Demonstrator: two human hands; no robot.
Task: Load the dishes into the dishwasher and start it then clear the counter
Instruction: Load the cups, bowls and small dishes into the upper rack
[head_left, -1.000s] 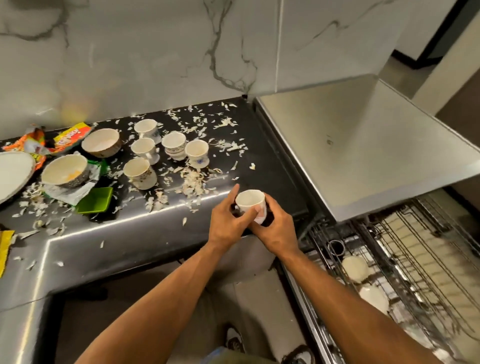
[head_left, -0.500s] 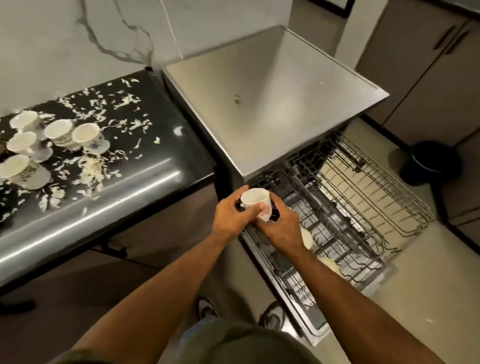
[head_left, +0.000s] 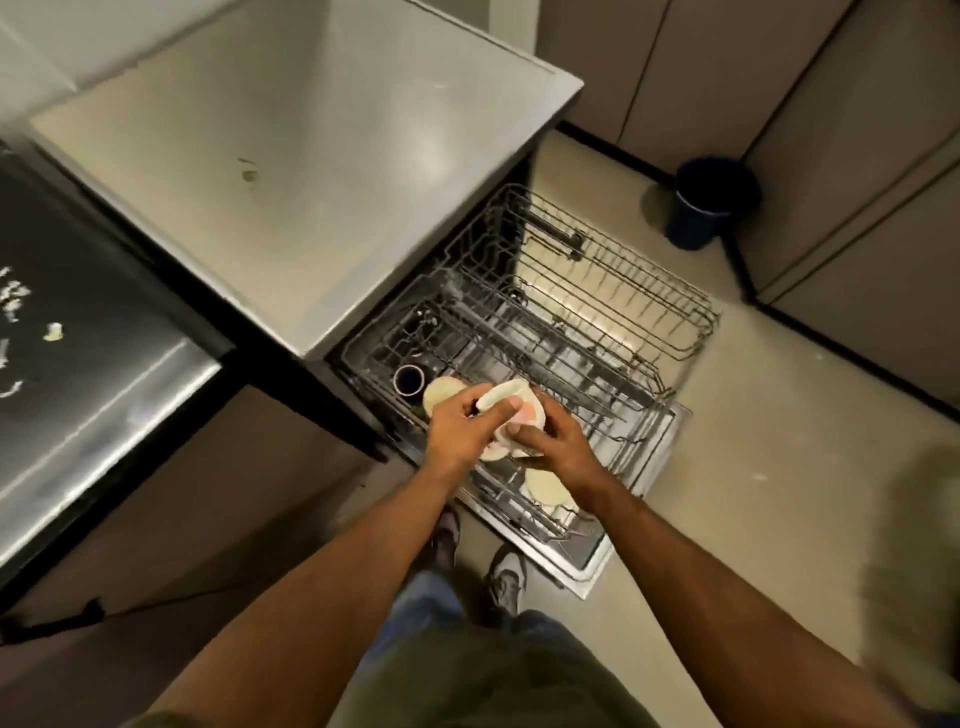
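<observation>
both forearms reach down and forward over the pulled-out lower rack of the dishwasher, the left hand and right hand meeting around a white cup — fingers of each curled round it, the left thumb across its side. the cup hangs tipped on its side just above the rack's near-left corner, its long axis slanting and its mouth turned up-left, with pale dishes already lying in the rack below. open wire rows stretch right toward the far edge — the steel surface overhangs the rack's back end.
</observation>
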